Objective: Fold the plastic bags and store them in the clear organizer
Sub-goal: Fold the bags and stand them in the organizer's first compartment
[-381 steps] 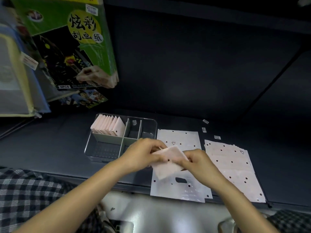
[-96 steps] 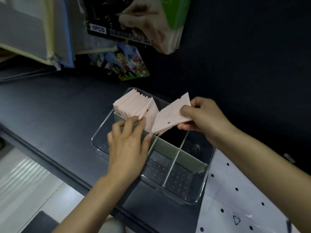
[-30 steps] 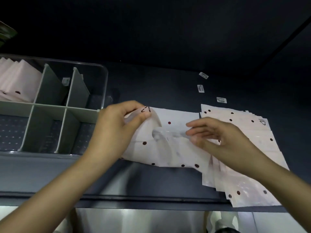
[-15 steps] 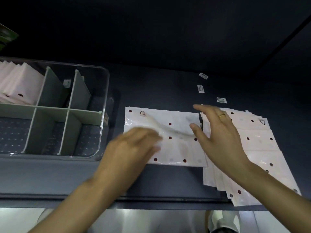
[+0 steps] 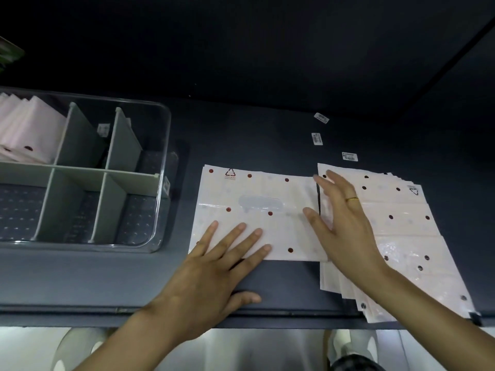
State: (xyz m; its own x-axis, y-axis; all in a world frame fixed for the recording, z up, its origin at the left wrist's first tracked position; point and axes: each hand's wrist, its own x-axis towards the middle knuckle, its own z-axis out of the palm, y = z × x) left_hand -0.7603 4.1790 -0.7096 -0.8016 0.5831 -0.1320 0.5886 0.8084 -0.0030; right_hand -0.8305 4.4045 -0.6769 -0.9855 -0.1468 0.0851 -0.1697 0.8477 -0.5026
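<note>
Nearest is the left hand [image 5: 214, 266], flat with straight fingers, pressing down on the near left part of a spotted plastic bag [image 5: 257, 210]. So this grip is open and holds nothing. Just to the right, the right hand [image 5: 345, 223] is flat and open too. It rests on the bag's right edge and partly on the stack of bags [image 5: 401, 236] beside it.

The bag lies on the dark desk [image 5: 281, 285]. It looks folded once, with a crease across the middle. I think the job is at the smoothing step. Next, the bag likely needs more folds to make it small, with each crease pressed hard, as thin plastic is slippery and springs back.

The bags are thin, shiny and pale pink with dark dots.

Farther left sits the clear organizer [image 5: 166, 156], with hard see-through walls and grey dividers. Folded bags [image 5: 29, 132] stand in its far left part.
</note>
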